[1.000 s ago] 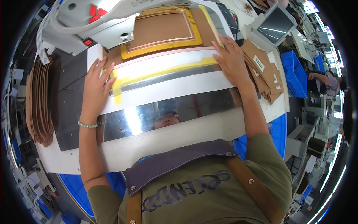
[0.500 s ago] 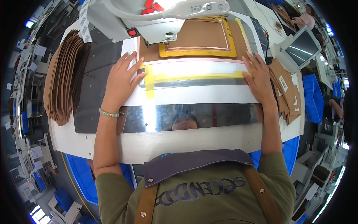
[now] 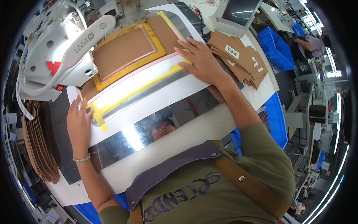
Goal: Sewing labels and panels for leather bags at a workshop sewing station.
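Observation:
A flat white template edged with yellow tape lies in front of me, with brown fabric along its far side. On the fabric rests a yellow rectangular frame around a brown panel. My left hand touches the template's left end, fingers spread and holding nothing. Flat on the right end, beside the tape and the fabric's corner, my right hand has its fingers apart. A white sewing machine head stands at the far left, hiding part of the frame's left side.
Stacked brown fabric pieces stand at the left. Brown pieces with white labels lie to the right, near a screen and a blue bin. A shiny metal strip runs along the near side. Another person sits far right.
The view has turned, so the table now slants and the machine appears farther left. Both hands stay at the template's two ends with fingers spread.

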A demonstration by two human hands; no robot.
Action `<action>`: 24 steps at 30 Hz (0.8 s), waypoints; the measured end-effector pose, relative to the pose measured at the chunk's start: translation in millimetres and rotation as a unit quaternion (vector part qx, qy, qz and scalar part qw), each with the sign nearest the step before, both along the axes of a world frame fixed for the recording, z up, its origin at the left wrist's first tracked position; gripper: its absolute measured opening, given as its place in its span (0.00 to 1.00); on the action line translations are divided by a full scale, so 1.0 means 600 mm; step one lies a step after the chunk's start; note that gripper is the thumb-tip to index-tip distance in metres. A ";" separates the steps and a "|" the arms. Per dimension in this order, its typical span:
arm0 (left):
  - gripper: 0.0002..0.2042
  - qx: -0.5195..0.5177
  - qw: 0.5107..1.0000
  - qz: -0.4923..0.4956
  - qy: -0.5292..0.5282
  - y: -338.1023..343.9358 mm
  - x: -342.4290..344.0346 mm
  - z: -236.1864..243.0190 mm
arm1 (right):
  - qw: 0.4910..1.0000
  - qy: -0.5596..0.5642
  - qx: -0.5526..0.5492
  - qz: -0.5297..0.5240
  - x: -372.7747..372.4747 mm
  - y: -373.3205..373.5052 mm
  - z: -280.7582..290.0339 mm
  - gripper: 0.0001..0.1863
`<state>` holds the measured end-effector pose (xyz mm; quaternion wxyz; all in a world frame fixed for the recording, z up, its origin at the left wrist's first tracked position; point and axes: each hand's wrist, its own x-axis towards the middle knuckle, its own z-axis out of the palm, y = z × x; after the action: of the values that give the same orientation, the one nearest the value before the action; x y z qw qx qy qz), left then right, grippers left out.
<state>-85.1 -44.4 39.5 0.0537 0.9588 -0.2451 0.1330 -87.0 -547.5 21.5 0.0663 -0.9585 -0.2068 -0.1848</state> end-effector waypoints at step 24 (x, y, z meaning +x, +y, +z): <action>0.13 -0.753 0.128 -0.568 0.307 -0.402 -0.266 0.221 | 0.877 -0.031 0.458 -0.141 -0.027 -0.263 0.092 0.07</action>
<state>-244.9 -285.7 172.2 0.8796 -0.0162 -0.4592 -0.1229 -102.9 -705.4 76.7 0.4648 -0.8336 0.0366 -0.2964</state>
